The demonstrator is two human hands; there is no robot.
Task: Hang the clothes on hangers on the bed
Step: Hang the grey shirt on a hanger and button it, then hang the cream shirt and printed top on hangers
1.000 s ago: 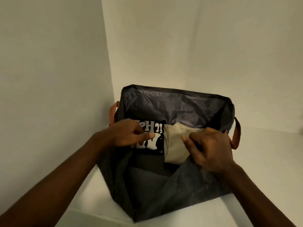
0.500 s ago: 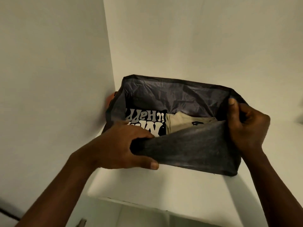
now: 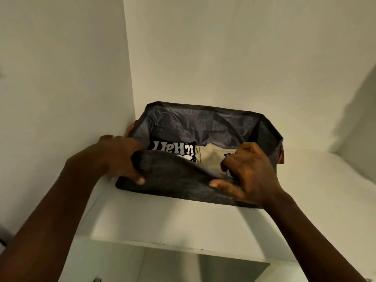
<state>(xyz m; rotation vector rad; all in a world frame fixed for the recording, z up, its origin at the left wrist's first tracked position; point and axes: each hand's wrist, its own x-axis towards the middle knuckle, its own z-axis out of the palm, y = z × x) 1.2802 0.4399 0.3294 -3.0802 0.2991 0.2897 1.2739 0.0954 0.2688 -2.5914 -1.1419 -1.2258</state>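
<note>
A dark grey fabric storage bin [image 3: 203, 123] sits on a white closet shelf [image 3: 183, 218], pushed into the left corner. Inside lie a folded black T-shirt with white lettering [image 3: 173, 148] and a folded beige garment [image 3: 213, 159]. My left hand [image 3: 122, 157] grips the bin's front wall at its left end, thumb on the outside. My right hand [image 3: 246, 174] grips the same front wall at the right, fingers curled over the rim inside the bin. The front wall is bent down and outward between my hands. No hangers or bed are in view.
White closet walls close in on the left and back. An orange handle [image 3: 131, 127] peeks out at the bin's left side. The shelf runs on to the right of the bin. A lower compartment opens beneath the shelf edge.
My right hand came off the bin's right corner and now holds the front rim nearer the middle. The front wall has been pulled lower. The view has shifted, with the shelf edge further up.
</note>
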